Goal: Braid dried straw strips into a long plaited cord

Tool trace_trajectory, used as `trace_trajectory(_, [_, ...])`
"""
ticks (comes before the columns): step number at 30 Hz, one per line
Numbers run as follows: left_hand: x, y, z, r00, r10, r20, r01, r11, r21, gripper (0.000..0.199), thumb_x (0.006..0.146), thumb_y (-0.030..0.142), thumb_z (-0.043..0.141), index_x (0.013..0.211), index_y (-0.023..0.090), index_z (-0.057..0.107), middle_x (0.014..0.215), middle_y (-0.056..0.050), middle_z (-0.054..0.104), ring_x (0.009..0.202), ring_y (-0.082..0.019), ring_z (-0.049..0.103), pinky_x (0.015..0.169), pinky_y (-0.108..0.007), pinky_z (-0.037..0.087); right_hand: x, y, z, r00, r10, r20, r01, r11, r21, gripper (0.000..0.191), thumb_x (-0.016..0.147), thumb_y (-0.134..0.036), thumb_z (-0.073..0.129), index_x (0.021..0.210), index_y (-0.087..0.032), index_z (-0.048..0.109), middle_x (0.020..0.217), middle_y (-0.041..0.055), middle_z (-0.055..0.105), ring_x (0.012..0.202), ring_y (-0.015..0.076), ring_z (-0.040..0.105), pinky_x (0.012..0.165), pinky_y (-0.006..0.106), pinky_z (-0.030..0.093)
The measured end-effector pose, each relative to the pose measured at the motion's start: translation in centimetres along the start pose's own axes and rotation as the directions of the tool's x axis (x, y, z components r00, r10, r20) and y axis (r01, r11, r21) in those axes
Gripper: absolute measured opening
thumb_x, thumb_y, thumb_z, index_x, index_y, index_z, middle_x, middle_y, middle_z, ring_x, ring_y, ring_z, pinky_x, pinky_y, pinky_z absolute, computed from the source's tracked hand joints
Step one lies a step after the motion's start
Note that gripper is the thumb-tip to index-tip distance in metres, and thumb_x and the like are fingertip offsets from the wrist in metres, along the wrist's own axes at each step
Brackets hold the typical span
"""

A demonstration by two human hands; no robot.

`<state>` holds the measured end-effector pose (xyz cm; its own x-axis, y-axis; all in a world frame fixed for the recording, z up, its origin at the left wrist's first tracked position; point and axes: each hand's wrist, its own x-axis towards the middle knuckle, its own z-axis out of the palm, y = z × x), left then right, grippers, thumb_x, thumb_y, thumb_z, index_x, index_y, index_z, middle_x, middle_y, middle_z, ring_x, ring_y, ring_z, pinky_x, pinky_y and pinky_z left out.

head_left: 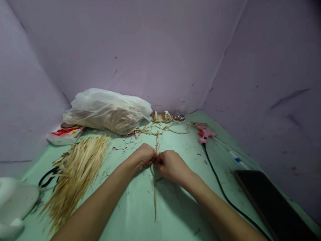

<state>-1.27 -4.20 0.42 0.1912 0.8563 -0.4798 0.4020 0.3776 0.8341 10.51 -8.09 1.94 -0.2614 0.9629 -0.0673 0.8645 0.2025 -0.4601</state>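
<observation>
My left hand [146, 156] and my right hand [171, 163] meet at the middle of the green table, knuckles almost touching. Both are closed in a pinch on a thin twisted straw cord [157, 139], which runs away from me beyond the fingers. Loose flat strand ends [155, 199] hang toward me from below the hands. Past the cord lie more knotted straw cords [173, 129]. The fingertips are partly hidden by the hands themselves.
Dry straw strips [77, 170] lie left, over black-handled scissors [46, 178]. Behind are a plastic bag [110, 111], a woven straw piece [162, 117] and a bead container [179, 117]. Right: pink glue gun [206, 133], black cable [221, 187], dark phone-like slab [273, 208]. White object [10, 206] at left.
</observation>
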Motion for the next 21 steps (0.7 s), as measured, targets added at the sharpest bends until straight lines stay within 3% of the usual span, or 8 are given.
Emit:
trace_trajectory(2, [0.1,0.0,-0.2,0.999,0.012,0.039,-0.011,0.999,-0.041,0.004,0.052,0.012,0.048,0.050,0.014,0.046,0.034,0.006,0.031,0.029,-0.004,0.023,0.034,-0.020,0.010,-0.3,0.5,-1.5,0.981,-0.031,0.191,0.008,0.992,0.124,0.012,0.062,-0.015,0.054,0.056,-0.016,0.063,0.055,0.0060,0.063,0.049,0.0122,0.052,0.044,0.022,0.028])
trace_trajectory(4, [0.0,0.1,-0.4,0.998,0.024,0.065,-0.019,0.997,-0.074,0.007,0.053,0.014,0.050,0.050,0.014,0.045,0.034,0.006,0.031,0.029,-0.004,0.023,0.034,-0.020,0.010,-0.7,1.4,-3.3,0.903,-0.014,0.430,-0.115,0.955,0.272,0.016,0.066,-0.022,0.054,0.053,-0.015,0.060,0.052,0.0043,0.061,0.044,0.0115,0.052,0.041,0.020,0.031])
trace_trajectory(5, [0.0,0.1,-0.4,0.997,0.022,0.077,-0.016,0.997,-0.075,0.008,0.054,0.014,0.051,0.049,0.014,0.045,0.035,0.006,0.031,0.029,-0.003,0.022,0.033,-0.020,0.010,-0.7,1.9,-4.1,0.880,0.005,0.474,-0.171,0.936,0.307,0.016,0.066,-0.025,0.056,0.053,-0.015,0.060,0.053,0.0042,0.061,0.044,0.0115,0.053,0.040,0.020,0.032])
trace_trajectory(7, [0.0,0.1,-0.6,0.995,0.010,0.099,-0.003,0.998,-0.066,0.008,0.054,0.015,0.052,0.050,0.014,0.045,0.035,0.006,0.032,0.029,-0.003,0.022,0.034,-0.019,0.010,-0.6,3.0,-5.2,0.899,0.077,0.431,-0.231,0.920,0.316,0.017,0.064,-0.026,0.059,0.052,-0.014,0.059,0.052,0.0047,0.061,0.042,0.0112,0.052,0.038,0.020,0.031])
trace_trajectory(9, [0.1,0.1,-0.6,0.993,0.002,0.118,0.005,0.998,-0.055,0.007,0.055,0.016,0.054,0.052,0.014,0.048,0.036,0.005,0.034,0.030,-0.003,0.024,0.034,-0.019,0.009,-0.2,3.7,-5.4,0.934,0.170,0.313,-0.273,0.906,0.322,0.015,0.063,-0.024,0.061,0.052,-0.013,0.060,0.051,0.0058,0.061,0.041,0.0114,0.052,0.036,0.020,0.031])
trace_trajectory(13, [0.3,-0.1,-0.6,0.992,0.014,0.127,-0.008,0.999,-0.043,0.008,0.055,0.017,0.056,0.054,0.013,0.049,0.037,0.006,0.035,0.030,-0.003,0.024,0.034,-0.019,0.009,1.2,3.2,-3.5,0.944,0.315,0.097,-0.316,0.779,0.542,0.008,0.065,-0.015,0.059,0.072,-0.013,0.062,0.054,0.0044,0.061,0.042,0.0116,0.053,0.034,0.019,0.033])
trace_trajectory(17, [0.3,-0.2,-0.6,0.992,0.033,0.126,-0.028,0.999,-0.037,0.007,0.055,0.015,0.052,0.051,0.014,0.046,0.036,0.006,0.032,0.029,-0.003,0.022,0.034,-0.019,0.009,1.9,1.1,-1.1,0.906,0.332,0.261,-0.407,0.519,0.752,0.013,0.068,-0.007,0.051,0.078,-0.013,0.056,0.050,0.0000,0.056,0.035,0.0104,0.050,0.033,0.021,0.038])
trace_trajectory(21, [0.3,-0.3,-0.6,0.991,0.064,0.119,-0.060,0.998,-0.037,0.006,0.053,0.013,0.049,0.049,0.014,0.045,0.035,0.006,0.031,0.029,-0.003,0.022,0.034,-0.020,0.010,2.2,0.9,0.6,0.900,0.256,0.352,-0.432,0.429,0.793,0.011,0.068,-0.005,0.047,0.062,-0.012,0.052,0.048,0.0001,0.054,0.037,0.0091,0.051,0.038,0.021,0.045])
